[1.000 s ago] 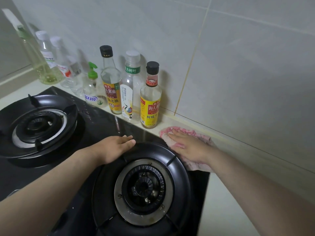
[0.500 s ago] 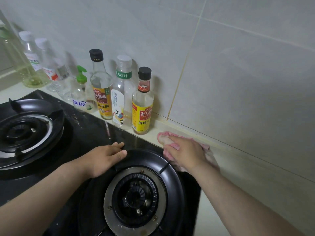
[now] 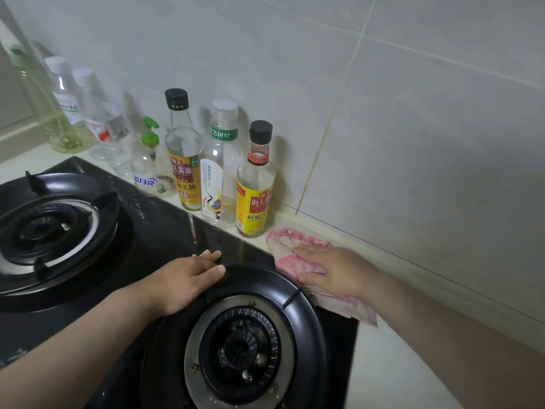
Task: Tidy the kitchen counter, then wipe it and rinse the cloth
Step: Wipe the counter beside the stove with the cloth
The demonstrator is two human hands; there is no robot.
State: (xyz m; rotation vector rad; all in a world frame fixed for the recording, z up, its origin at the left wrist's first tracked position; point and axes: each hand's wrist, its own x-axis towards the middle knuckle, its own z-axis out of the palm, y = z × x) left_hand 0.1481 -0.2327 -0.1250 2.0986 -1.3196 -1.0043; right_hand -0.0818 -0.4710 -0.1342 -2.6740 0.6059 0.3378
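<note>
- I kept the pink cloth point(image 3: 287, 246) flat on the pale desk point(image 3: 392, 364), in the narrow strip between the black hob point(image 3: 165, 231) and the tiled wall point(image 3: 413, 143). I judged that strip to be the part being wiped. The cloth's near end draped over the hob's back corner.
- My right grip point(image 3: 336, 271) lay spread on the cloth, fingers straight and pressing down, pinching nothing, so the flat hand could push the cloth along.
- The cloth's far edge sat just beside the yellow-labelled bottle point(image 3: 255, 184), the end one of the row of bottles standing against the wall. I judged it could tip if I pushed further that way.
- My left grip point(image 3: 182, 278) rested palm down on the rim of the near burner ring point(image 3: 309, 314), fingers straight and together, holding nothing. I took it for a brace while I leaned in.
- My right forearm ran in low from the lower right, wrist nearly straight. My left forearm crossed the hob from the lower left.
- With the bottles lined up, the tidying looked done. Rinsing was not yet begun.
</note>
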